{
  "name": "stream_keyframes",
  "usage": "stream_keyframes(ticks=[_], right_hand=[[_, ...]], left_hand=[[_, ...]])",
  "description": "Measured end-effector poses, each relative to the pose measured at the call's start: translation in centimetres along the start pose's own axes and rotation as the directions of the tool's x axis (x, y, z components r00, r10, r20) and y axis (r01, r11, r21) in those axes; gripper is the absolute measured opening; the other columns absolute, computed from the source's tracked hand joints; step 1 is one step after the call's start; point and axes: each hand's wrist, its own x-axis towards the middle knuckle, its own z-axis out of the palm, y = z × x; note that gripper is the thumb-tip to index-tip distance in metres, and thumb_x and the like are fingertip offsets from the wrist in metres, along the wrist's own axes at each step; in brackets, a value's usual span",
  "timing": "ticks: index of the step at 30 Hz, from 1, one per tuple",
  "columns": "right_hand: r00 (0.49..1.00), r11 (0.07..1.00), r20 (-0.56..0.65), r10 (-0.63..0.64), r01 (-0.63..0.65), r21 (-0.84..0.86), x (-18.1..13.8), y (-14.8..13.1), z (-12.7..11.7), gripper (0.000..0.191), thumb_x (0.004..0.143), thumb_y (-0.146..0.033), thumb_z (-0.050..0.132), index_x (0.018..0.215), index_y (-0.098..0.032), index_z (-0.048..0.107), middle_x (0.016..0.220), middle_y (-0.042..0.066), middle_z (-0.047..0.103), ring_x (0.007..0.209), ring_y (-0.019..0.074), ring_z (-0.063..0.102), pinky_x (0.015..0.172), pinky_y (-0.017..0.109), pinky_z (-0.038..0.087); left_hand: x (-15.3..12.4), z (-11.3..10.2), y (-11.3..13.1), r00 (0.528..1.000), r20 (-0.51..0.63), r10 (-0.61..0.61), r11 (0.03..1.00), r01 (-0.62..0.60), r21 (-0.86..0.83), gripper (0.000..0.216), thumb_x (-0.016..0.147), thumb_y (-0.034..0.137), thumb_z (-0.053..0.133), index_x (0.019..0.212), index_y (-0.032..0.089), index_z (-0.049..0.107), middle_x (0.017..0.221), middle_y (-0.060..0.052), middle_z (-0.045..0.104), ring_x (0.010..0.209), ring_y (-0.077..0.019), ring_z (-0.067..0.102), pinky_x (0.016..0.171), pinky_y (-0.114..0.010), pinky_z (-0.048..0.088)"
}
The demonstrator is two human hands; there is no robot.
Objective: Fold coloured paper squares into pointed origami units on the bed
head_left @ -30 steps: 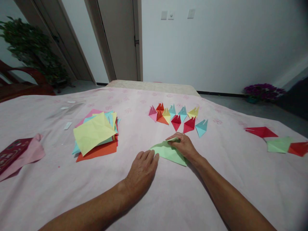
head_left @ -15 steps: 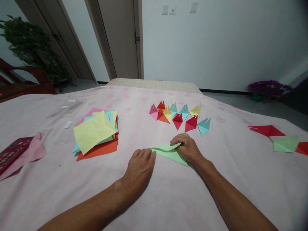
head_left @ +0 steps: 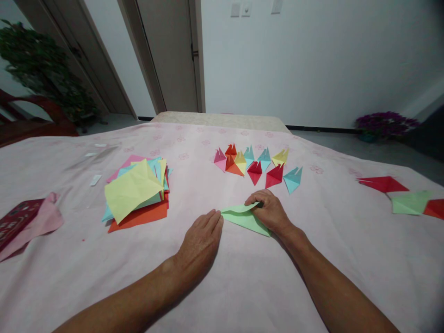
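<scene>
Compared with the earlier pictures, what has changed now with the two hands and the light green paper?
The left hand has shifted slightly left, its fingertips at the left corner of the light green paper. The right hand has moved slightly right; the flap it pinches curls more visibly. Nothing was newly grasped or released. The stack of coloured paper and the origami cranes stayed in place.

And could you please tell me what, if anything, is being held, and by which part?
The right hand holds the light green paper near the right end of its upper flap; the left hand rests at its left corner, not visibly gripping.
</scene>
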Motion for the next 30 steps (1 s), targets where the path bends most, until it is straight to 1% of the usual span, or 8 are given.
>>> stream_keyframes(ticks=[4, 7, 12, 19, 22, 24, 26, 30], right_hand=[[0.994, 0.995, -0.050, -0.098, 0.099, 0.012, 0.0, -0.2, -0.2, 0.032, 0.065, -0.005, 0.059, 0.084, -0.024, 0.075, 0.093, 0.002, 0.073, 0.094, 0.0228, 0.061, 0.089, 0.040, 0.047], [0.989, 0.988, -0.037, -0.143, 0.145, 0.061, 0.0, -0.3, -0.4, 0.026, 0.068, -0.006, 0.060, 0.077, -0.025, 0.075, 0.085, 0.002, 0.072, 0.093, 0.0228, 0.060, 0.090, 0.041, 0.046], [0.997, 0.992, 0.000, -0.080, 0.080, 0.093, 0.1, 0.1, -0.3, 0.027, 0.066, -0.003, 0.056, 0.070, -0.024, 0.073, 0.079, 0.002, 0.071, 0.086, 0.0214, 0.059, 0.085, 0.038, 0.046], [0.998, 0.995, -0.035, 0.047, -0.044, 0.085, 0.2, 0.9, 0.4, 0.023, 0.065, -0.005, 0.057, 0.066, -0.021, 0.073, 0.078, 0.004, 0.072, 0.086, 0.0213, 0.059, 0.082, 0.035, 0.045], [0.993, 0.992, -0.049, 0.109, -0.106, 0.071, 0.2, 1.2, 0.6, 0.023, 0.063, -0.005, 0.059, 0.067, -0.022, 0.074, 0.078, 0.004, 0.071, 0.088, 0.0218, 0.058, 0.082, 0.034, 0.044], [0.989, 0.989, -0.056, 0.138, -0.135, 0.053, 0.2, 1.3, 0.6, 0.022, 0.062, -0.005, 0.060, 0.066, -0.022, 0.074, 0.079, 0.004, 0.071, 0.089, 0.0221, 0.058, 0.082, 0.034, 0.043], [0.987, 0.988, -0.060, 0.151, -0.148, 0.039, 0.3, 1.4, 0.6, 0.021, 0.062, -0.005, 0.061, 0.065, -0.022, 0.073, 0.079, 0.003, 0.071, 0.089, 0.0223, 0.057, 0.082, 0.033, 0.043], [0.986, 0.987, -0.059, 0.158, -0.156, 0.044, 0.4, 1.4, 0.5, 0.019, 0.062, -0.007, 0.061, 0.064, -0.022, 0.073, 0.079, 0.004, 0.071, 0.088, 0.0226, 0.056, 0.082, 0.033, 0.042]], left_hand=[[0.1, -0.4, 0.0, 1.000, 0.007, 0.012, 1.000, -0.012, 0.027, 0.041, 0.090, 0.002, 0.039, 0.128, 0.006, 0.052, 0.135, -0.020, 0.057, 0.122, -0.0286, 0.055, 0.100, -0.046, 0.047], [0.4, -0.9, -0.1, 0.999, 0.020, 0.030, 0.999, -0.030, 0.017, 0.037, 0.090, 0.003, 0.043, 0.126, 0.006, 0.053, 0.132, -0.019, 0.058, 0.118, -0.0284, 0.056, 0.099, -0.044, 0.047], [1.0, -1.8, -0.2, 0.997, 0.071, 0.023, 0.999, -0.021, -0.024, 0.031, 0.089, 0.005, 0.046, 0.118, 0.010, 0.055, 0.122, -0.015, 0.060, 0.109, -0.0266, 0.055, 0.096, -0.042, 0.046], [1.4, -2.4, -0.3, 0.995, 0.098, 0.004, 0.996, 0.004, -0.088, 0.028, 0.087, 0.005, 0.043, 0.111, 0.015, 0.053, 0.103, -0.011, 0.060, 0.100, -0.0250, 0.053, 0.090, -0.041, 0.045], [1.4, -1.9, -0.4, 0.998, 0.058, -0.001, 0.993, 0.008, -0.117, 0.040, 0.085, 0.003, 0.043, 0.124, 0.012, 0.047, 0.105, -0.012, 0.060, 0.097, -0.0250, 0.053, 0.091, -0.042, 0.044], [1.4, -1.3, -0.4, 0.999, 0.038, -0.020, 0.992, 0.025, -0.125, 0.057, 0.082, 0.001, 0.043, 0.138, 0.009, 0.035, 0.110, -0.014, 0.059, 0.099, -0.0260, 0.052, 0.091, -0.043, 0.044], [1.5, -0.9, -0.4, 0.997, 0.056, -0.048, 0.992, 0.054, -0.118, 0.068, 0.080, -0.001, 0.042, 0.145, 0.008, 0.025, 0.113, -0.015, 0.058, 0.101, -0.0272, 0.051, 0.089, -0.044, 0.045], [1.8, -0.7, -0.3, 0.990, 0.119, -0.081, 0.993, 0.090, -0.080, 0.065, 0.081, -0.002, 0.042, 0.144, 0.009, 0.032, 0.114, -0.016, 0.057, 0.101, -0.0280, 0.050, 0.088, -0.044, 0.045]])
